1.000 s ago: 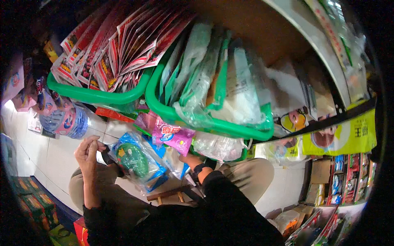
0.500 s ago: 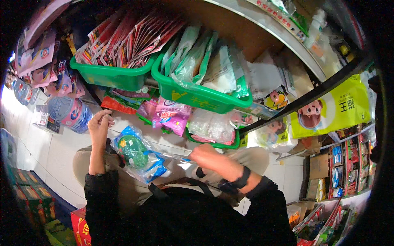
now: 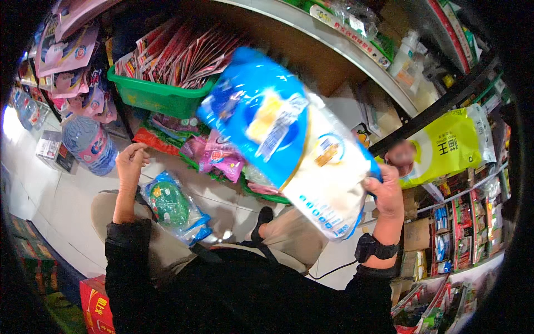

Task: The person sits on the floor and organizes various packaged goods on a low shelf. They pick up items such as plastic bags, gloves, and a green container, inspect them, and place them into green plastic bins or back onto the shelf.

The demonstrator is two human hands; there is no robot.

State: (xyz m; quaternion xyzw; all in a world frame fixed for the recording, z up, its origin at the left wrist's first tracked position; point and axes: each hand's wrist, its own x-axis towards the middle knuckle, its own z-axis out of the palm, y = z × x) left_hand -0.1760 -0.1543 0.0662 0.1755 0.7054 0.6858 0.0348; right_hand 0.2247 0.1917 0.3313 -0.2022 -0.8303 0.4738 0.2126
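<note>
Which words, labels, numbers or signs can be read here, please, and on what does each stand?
I leave wording uncopied; print stands on:
Blue-and-white bag, in the right hand: several patches, partly blurred.
Lime-green package: large dark characters.
Red box: large pale characters.
Purple pouch: too blurred to read.
Red-and-white packets: too small.

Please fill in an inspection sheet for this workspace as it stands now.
Surface: pale tiled floor, with reflections.
Things in hand: blue-and-white plastic package, held up at a slant in front of the shelving.
Clutter: clear-and-blue bag with a green shape by the left leg; purple packets; large bottle with pink label.
Hands: right hand grips the package's lower right edge; left hand has bent fingers, with no held object visible.
Cables: thin black cable below the right wristband; its lower end is hidden.
Surroundings: green basket of red-and-white packets; yellow-green package at right.
</note>
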